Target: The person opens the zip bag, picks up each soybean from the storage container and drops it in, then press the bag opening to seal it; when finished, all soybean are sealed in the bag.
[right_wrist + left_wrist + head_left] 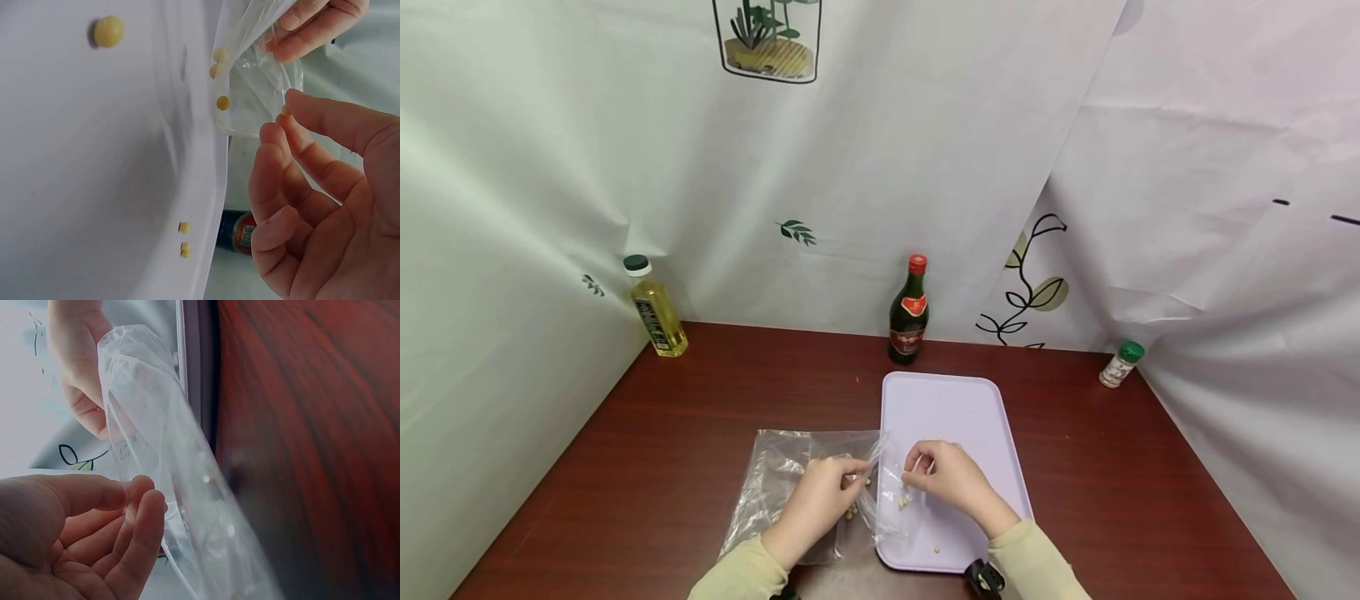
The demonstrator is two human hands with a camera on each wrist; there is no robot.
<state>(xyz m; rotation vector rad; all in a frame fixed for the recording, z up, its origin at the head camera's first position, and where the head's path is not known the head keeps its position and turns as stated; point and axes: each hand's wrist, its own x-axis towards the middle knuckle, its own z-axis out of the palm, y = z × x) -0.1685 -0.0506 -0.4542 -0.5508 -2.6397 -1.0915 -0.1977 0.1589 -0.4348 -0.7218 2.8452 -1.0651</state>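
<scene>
My left hand pinches the edge of a clear plastic bag between thumb and fingers, and the bag's mouth spreads over the left side of a pale lilac tray. Above the tray, my right hand faces that mouth. In the right wrist view its thumb and index finger pinch one small yellow soybean, mostly covered by the fingertips. Several more soybeans show by the bag's edge, and a few loose ones lie on the tray. Part of the bag is hidden under my left forearm.
Behind the tray stands a dark green bottle with a red cap. An oil bottle is at the back left corner, and a small green-capped shaker at the back right. Patterned white cloth hangs around the dark red table.
</scene>
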